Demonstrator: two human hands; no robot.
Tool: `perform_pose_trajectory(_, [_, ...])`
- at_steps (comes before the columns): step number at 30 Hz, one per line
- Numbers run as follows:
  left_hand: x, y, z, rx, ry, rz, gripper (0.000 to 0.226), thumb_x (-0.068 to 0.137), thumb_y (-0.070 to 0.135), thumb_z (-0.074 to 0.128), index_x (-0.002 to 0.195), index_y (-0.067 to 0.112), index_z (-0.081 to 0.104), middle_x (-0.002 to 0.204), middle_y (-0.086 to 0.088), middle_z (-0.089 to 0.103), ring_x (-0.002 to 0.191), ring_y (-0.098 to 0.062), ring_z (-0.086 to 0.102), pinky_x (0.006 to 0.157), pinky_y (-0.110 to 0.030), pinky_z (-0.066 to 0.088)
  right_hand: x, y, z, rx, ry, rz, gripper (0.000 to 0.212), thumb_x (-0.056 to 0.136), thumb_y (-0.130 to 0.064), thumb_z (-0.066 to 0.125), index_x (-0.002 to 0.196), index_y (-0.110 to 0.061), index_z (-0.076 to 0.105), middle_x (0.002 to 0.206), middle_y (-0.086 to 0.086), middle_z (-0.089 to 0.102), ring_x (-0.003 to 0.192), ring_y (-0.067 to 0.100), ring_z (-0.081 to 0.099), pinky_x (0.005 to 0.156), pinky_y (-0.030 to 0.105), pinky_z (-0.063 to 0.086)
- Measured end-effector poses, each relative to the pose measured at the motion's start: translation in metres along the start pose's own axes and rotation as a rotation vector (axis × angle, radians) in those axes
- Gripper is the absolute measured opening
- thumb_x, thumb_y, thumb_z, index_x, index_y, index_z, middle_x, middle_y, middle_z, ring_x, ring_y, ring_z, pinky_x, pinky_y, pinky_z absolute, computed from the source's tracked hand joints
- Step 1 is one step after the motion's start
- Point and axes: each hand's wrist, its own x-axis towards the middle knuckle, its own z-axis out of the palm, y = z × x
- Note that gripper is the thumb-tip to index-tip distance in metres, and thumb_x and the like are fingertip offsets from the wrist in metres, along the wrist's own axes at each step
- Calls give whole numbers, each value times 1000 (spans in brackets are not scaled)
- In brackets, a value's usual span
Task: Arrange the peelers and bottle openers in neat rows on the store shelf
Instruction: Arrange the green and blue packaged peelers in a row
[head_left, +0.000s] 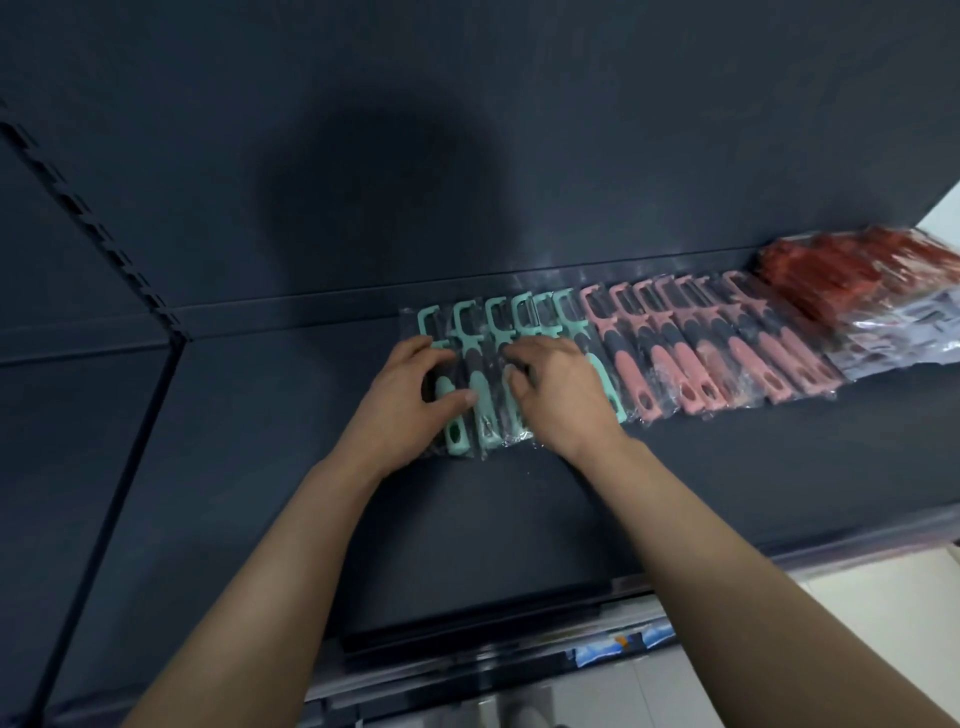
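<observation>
Head view: both hands squaring the teal peelers (500, 332) at the row's left end.
Bagged and overlapping, heads toward the back, they lie on the shelf (519, 519). The left hand (415, 400) and right hand (558, 400) curl their fingers (519, 358) onto them, apparently to even the spacing. Pink peelers (727, 353) continue rightward, then red packets (852, 270).

Six mint-green peelers (497, 332) can be counted by their heads. Next to them lie about seven pink peelers (737, 358), overlapped too closely for a sure number. One heap of red packets (852, 270) and one of clear packets (893, 338) are too jumbled to count.
</observation>
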Motion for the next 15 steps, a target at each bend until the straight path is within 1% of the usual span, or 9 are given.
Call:
perform_pose_trajectory(2, [-4,5,2,6,-18,11,60,77,35,73,131,20,51,143,7,31,134,-9,26,102,-14,18,0,4,-6,46,32,-1,23,91,-9,51,108,-5,67,113,9,65,109,27,53,92,33,43])
perform_pose_trajectory(6, [-10,14,8,70,-128,2,68,70,31,79,131,22,51,143,6,32,133,-9,20,100,-8,10,2,7,-14,85,33,-17,26,91,-8,50,111,-5,67,113,10,65,107,27,55,91,35,45])
perform_pose_trajectory(10, [-10,19,11,50,-127,-36,66,70,28,80,130,21,52,142,5,34,133,-5,18,97,-3,6,1,11,-18,97,20,-55,27,91,-7,49,112,-5,66,112,11,65,107,27,55,91,35,44])
perform_pose_trajectory(13, [-12,23,10,45,-118,-52,64,71,28,79,129,22,53,143,5,34,134,-5,19,99,-5,8,2,14,-21,78,18,-91,26,90,-6,50,109,-4,67,110,12,66,106,28,55,91,34,43])
perform_pose_trajectory(15, [-14,24,9,49,-88,-48,60,73,28,77,128,21,54,142,6,36,133,-4,21,100,-6,10,3,16,-18,3,-49,-132,24,89,-10,51,106,-5,69,108,11,66,105,30,53,92,36,42])
